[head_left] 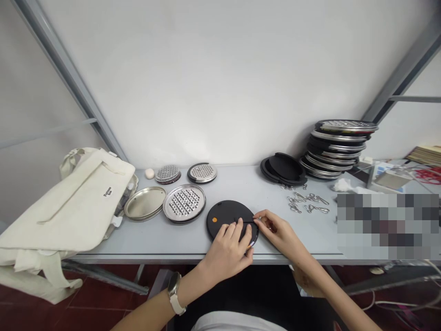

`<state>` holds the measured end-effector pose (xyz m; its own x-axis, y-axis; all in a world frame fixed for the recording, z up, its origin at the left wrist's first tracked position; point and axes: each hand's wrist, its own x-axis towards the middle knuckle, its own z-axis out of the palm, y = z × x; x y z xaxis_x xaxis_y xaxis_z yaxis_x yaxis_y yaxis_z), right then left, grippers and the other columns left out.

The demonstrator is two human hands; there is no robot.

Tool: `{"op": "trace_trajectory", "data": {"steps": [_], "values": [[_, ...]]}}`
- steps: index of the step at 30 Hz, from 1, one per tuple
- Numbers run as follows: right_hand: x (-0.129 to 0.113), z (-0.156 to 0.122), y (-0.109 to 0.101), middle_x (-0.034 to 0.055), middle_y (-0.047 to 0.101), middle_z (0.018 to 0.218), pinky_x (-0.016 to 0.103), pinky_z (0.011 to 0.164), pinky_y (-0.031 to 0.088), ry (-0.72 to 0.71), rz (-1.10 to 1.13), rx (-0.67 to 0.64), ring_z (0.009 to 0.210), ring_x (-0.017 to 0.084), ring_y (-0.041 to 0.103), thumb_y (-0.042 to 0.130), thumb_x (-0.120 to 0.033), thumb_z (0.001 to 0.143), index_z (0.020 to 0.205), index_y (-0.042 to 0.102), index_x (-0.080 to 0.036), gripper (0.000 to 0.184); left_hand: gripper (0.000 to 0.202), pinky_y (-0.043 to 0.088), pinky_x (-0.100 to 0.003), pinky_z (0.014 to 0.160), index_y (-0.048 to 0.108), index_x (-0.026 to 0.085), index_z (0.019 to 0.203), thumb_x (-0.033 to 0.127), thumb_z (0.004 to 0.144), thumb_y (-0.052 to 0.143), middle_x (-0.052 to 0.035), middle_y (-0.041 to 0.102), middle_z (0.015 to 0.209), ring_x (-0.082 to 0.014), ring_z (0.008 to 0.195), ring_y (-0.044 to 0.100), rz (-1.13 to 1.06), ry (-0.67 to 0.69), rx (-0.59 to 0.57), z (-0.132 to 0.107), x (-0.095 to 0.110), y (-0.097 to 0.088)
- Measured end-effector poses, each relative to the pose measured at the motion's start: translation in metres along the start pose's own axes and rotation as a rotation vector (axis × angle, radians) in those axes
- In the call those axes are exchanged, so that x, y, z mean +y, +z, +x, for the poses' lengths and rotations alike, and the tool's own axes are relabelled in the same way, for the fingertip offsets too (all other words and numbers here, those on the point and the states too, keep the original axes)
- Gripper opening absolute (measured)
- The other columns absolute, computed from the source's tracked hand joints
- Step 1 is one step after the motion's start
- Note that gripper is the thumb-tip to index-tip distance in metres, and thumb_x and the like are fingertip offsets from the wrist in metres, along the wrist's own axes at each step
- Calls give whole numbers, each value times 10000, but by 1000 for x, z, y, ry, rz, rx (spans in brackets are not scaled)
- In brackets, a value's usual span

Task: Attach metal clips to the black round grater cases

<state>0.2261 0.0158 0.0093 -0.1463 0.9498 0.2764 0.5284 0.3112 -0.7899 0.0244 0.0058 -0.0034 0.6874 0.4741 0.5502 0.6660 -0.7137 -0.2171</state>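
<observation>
A round black disc (225,213) with a small orange dot lies flat near the table's front edge. My left hand (227,250) rests on its near right part, fingers laid flat and slightly spread over it. My right hand (277,230) is at the disc's right rim, thumb and forefinger pinched on a small metal piece I cannot make out. Left of the disc lie a perforated steel grater disc (184,203) and a plain steel lid (145,202).
A cream cloth bag (69,202) hangs over the table's left end. Two smaller grater discs (202,172) and a small white ball (149,173) sit by the wall. At back right are black lids (284,168), a tall stack of discs (339,147) and several loose metal clips (306,202).
</observation>
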Motion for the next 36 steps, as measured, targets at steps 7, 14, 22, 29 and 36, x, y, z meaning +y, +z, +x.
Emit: {"op": "trace_trajectory", "data": {"steps": [7, 14, 22, 29, 36], "values": [[6, 0, 0, -13, 530, 728, 279, 648, 448, -10, 83, 47, 675, 162, 530, 508, -393, 942, 1091, 519, -221, 227, 471, 389, -379, 943, 521, 110, 1304, 335, 893, 474, -191, 553, 1293, -263, 1061, 561, 6, -2, 11, 0, 0, 0], [7, 1, 0, 32, 624, 861, 298, 742, 493, -50, 56, 37, 782, 178, 604, 473, -351, 957, 1106, 559, -225, 213, 471, 394, -385, 940, 515, 117, 1311, 337, 897, 472, -186, 544, 1306, -265, 1077, 557, 1, -9, -6, 0, 0, 0], [2, -1, 0, 31, 642, 841, 285, 694, 476, -46, -8, 12, 734, 168, 599, 432, -321, 968, 1142, 571, -206, 250, 474, 405, -397, 942, 502, 113, 1326, 325, 903, 476, -191, 530, 1323, -271, 1092, 554, -42, -18, -30, 1, 0, -2], [2, 0, 0, 4, 584, 729, 282, 645, 461, -42, -6, -6, 676, 169, 569, 458, -344, 956, 1157, 571, -189, 278, 547, 345, -436, 1072, 400, 160, 1411, 253, 886, 525, -132, 391, 1460, -270, 1325, 382, -291, -119, -191, -15, -17, -33], [-2, 1, -1, 9, 579, 743, 289, 652, 462, -57, 3, -1, 691, 175, 576, 452, -334, 959, 1154, 589, -195, 276, 617, 345, -463, 1083, 246, 210, 1503, 192, 921, 452, -113, 225, 1559, -290, 1429, 225, -218, -268, -191, -61, -27, -41]]}}
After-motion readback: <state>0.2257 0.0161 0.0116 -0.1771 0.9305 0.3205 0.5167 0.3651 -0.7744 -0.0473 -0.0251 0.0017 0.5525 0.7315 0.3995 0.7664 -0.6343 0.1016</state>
